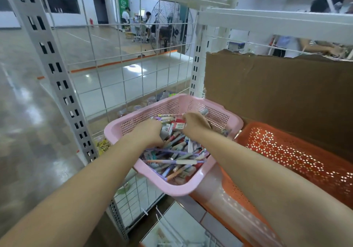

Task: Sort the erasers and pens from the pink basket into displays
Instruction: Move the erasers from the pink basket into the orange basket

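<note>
Pink basket (149, 111): perforated walls, sits at left end of orange basket (286, 151), overlapping its rim, just beside white wire grid panel (114, 55). Brown cardboard sheet (277, 93) stands behind.

Contents: dense loose pile of pens (172, 162), mostly purple and pastel; boxed erasers (177, 126) near far side, between both hands.

Left hand (148, 134): inside basket, palm down, fingers dug into pile; fingertips hidden, grasp cannot be told.

Right hand (194, 124): inside basket at far side, fingers curled downward among contents; grasp cannot be told.
</note>
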